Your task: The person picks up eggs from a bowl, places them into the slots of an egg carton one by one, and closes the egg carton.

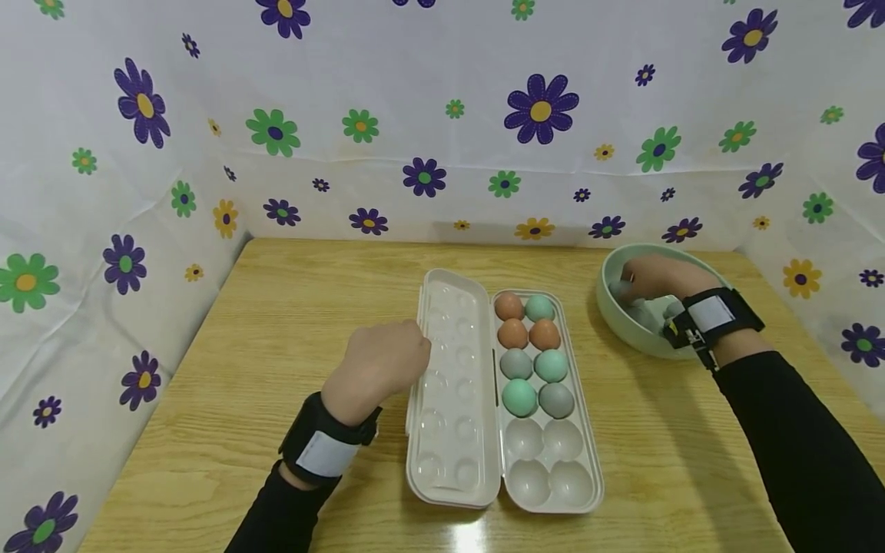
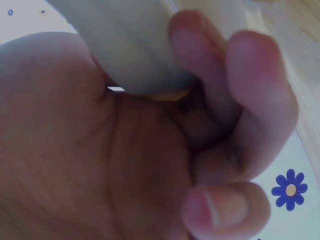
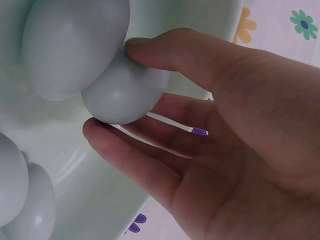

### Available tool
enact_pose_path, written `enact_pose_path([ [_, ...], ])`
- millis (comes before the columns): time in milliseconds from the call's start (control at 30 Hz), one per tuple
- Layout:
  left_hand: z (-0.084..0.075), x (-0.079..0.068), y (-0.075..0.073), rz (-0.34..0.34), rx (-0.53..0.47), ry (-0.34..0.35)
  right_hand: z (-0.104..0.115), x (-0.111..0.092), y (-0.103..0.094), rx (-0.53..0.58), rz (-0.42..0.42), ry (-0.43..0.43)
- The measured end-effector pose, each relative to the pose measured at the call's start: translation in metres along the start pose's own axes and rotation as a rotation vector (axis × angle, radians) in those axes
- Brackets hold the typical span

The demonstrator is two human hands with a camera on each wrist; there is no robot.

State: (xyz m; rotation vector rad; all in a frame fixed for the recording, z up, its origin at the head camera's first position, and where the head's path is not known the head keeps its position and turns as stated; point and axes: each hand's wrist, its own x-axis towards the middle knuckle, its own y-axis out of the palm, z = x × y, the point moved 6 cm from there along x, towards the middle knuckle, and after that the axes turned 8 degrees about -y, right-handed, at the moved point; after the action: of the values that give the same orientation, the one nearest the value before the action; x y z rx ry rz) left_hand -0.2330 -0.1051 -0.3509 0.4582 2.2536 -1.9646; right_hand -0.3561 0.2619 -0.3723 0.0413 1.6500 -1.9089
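Observation:
My left hand [image 1: 383, 361] grips the outer long edge of the egg box's lid [image 1: 456, 430], which lies folded back with its rows of hollows up. In the left wrist view the pale lid [image 2: 135, 50] passes between thumb and curled fingers. The egg box [image 1: 591, 480] holds brown, green and grey eggs in its far rows; the two rows nearest me are bare cups. Inside the light green bowl [image 1: 615, 322], my right hand [image 1: 660, 276] holds a grey egg [image 3: 125, 92] between thumb and fingers. Another grey egg [image 3: 75, 47] is right against it.
More grey eggs [image 3: 37, 205] lie in the bowl, lower left in the right wrist view. The wooden table [image 1: 297, 307] ends at a flower-patterned cloth [image 1: 456, 184] at the back and sides. My right forearm [image 1: 795, 445] crosses the table's right part.

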Motion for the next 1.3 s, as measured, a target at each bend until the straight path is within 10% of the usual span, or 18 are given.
enact_pose_path([
  [1300,0.001,0.000,0.001,0.004,-0.003,0.002,0.035,-0.029,-0.024,-0.012,-0.216,0.007],
])
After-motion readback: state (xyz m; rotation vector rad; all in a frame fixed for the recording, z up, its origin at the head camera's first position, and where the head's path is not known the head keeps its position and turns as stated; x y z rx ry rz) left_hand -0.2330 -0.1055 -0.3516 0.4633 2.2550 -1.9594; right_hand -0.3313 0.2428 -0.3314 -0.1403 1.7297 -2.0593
